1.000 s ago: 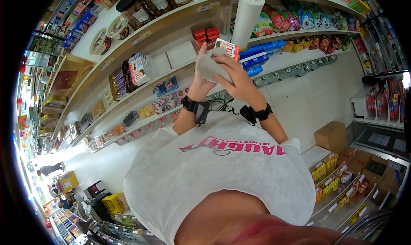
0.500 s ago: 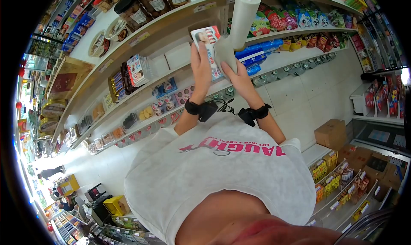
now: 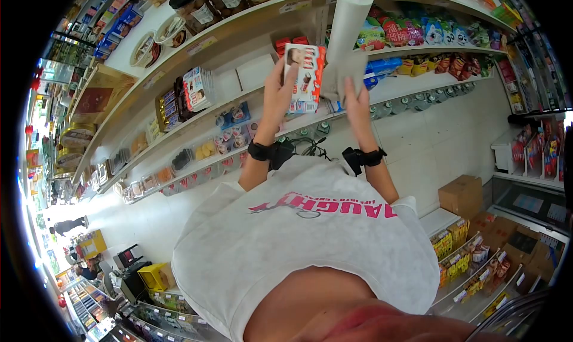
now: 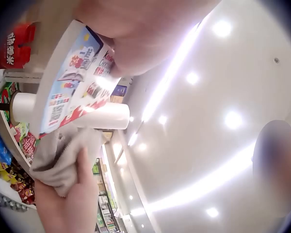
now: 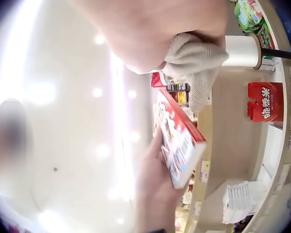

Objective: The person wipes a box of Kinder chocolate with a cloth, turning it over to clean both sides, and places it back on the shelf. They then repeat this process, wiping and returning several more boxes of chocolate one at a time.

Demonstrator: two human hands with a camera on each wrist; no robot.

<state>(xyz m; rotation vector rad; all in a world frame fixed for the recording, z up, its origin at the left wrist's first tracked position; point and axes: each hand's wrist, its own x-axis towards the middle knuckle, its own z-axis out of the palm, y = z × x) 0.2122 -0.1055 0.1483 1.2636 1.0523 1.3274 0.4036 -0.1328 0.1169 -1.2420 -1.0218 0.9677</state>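
My left hand (image 3: 277,100) grips a flat white, red and blue chocolate box (image 3: 307,82) by its left side, thumb across the printed face. A child's face and large red lettering show on that face. In my right hand (image 3: 359,112) is a grey ribbed cloth (image 5: 196,60), bunched up and gripped by thumb and fingers. The cloth (image 4: 63,155) is just to the right of the box in the head view, blurred there. From the right wrist, the box (image 5: 179,138) appears tilted, its red edge and white end showing.
A white plastic-bag roll (image 3: 349,22) stands upright just behind the cloth. Behind the box, the shelf holds red packets (image 5: 266,102), with a row of similar boxes (image 3: 197,90) to the left. Jars (image 3: 194,10) stand on the top shelf, blue packages (image 3: 382,68) to the right.
A second ago the cloth covered much of the box between both hands. Since then my right hand has drawn the cloth off to the right, and the box's printed face shows fully.
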